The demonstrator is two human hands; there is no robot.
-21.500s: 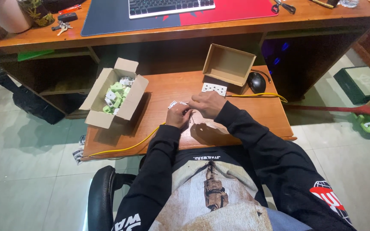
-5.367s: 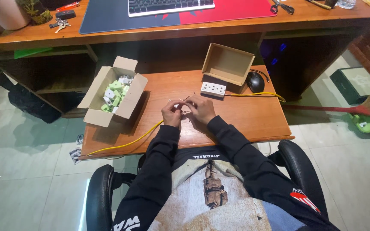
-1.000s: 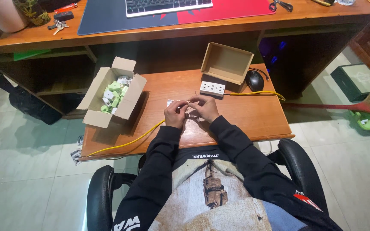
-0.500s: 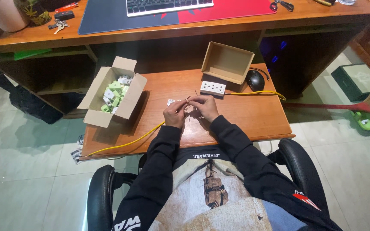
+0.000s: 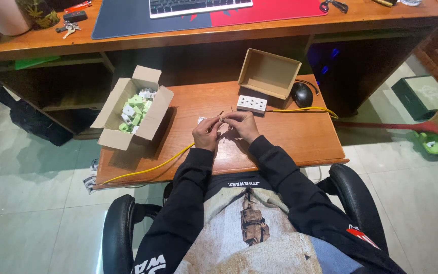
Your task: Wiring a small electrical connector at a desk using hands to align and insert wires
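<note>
A: Both hands are up over the middle of the low wooden tabletop (image 5: 300, 137), drawn close together. The left hand (image 5: 207, 134) and the right hand (image 5: 241, 126) pinch the bared end of a thin wire (image 5: 220, 117) between the fingertips, fingers clenched on it from both sides.

B: Why so tight together?

A: My read: a small end like that needs one hand to steady it while the other works it. The hands sit just above the wood, wrists low, which looks like bracing.

B: And the yellow cable (image 5: 150, 168)?

A: It trails off the near left edge and runs up under the left hand. A second stretch of yellow loops off right, behind the white socket block (image 5: 251, 103), which lies flat just beyond the right hand. I cannot tell whether the two stretches are one cable.

B: Boxes?

A: Two. The open cardboard box (image 5: 149, 112) on the left, flaps spread, holds a heap of pale green and white small parts (image 5: 134, 109). The smaller cardboard box (image 5: 268, 72) at the back shows nothing inside. A black mouse (image 5: 301, 94) sits beside it.

B: Anything near the wire?

A: A small white piece (image 5: 201, 120), just left of the fingers; too small to identify.
</note>
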